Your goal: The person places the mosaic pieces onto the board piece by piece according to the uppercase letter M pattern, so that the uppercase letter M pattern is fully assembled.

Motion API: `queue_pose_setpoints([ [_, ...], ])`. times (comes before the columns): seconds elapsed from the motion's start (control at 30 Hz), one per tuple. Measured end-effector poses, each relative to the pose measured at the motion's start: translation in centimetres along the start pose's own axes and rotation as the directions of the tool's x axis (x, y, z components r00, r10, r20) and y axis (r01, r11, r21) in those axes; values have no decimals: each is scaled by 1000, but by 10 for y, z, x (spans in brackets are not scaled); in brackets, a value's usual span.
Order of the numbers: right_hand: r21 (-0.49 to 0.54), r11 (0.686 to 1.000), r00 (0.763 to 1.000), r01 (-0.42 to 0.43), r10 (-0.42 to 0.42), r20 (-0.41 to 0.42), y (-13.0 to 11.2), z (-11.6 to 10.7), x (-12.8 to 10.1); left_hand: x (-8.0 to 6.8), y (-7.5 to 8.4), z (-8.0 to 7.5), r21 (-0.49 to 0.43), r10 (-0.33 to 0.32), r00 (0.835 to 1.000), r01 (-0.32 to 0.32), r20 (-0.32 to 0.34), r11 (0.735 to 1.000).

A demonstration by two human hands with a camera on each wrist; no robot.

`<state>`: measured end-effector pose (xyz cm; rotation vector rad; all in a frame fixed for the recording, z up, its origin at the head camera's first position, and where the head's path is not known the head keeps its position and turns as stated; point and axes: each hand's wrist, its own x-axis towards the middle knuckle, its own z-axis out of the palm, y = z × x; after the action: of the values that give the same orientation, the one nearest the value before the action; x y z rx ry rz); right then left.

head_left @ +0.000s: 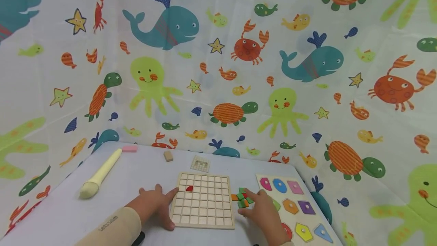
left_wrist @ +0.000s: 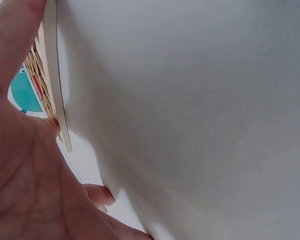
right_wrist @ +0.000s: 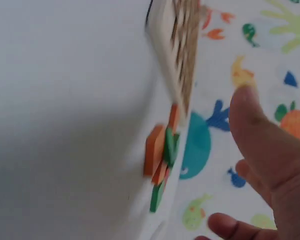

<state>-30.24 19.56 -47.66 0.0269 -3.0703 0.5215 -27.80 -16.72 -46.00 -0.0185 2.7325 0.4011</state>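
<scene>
Sleeve [head_left: 112, 226] lettering unreadable beside left hand [head_left: 153, 204].

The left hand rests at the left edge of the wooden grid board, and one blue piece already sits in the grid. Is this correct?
Not quite. The piece in the wooden grid board is red, not blue; the head view shows this. The rest holds: the left hand rests at the board's left edge.

White table [head_left: 61, 215], wooden grid board [head_left: 203, 200], shape puzzle [head_left: 295, 208], coloured tiles [head_left: 241, 197], pale yellow roller [head_left: 99, 174]
</scene>
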Motion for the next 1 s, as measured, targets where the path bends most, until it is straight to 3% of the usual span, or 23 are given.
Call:
queue_pose_setpoints([
  [0.1,-11,1000,1000,-5,5,-14,6,-1,21,0,-2,-2,-1,-4,1000,4,-4,1000],
  [0.33,28,999,997,-30,28,68,3,9,56,2,-3,0,-1,-7,1000,7,9,1000],
  [0.73,3,1000,994,6,-7,105,-7,11,64,3,0,2,12,1,1000,0,-4,1000],
  [1.0,5,1000,989,-31,29,147,-10,14,63,4,0,1,8,-8,1000,7,15,1000],
])
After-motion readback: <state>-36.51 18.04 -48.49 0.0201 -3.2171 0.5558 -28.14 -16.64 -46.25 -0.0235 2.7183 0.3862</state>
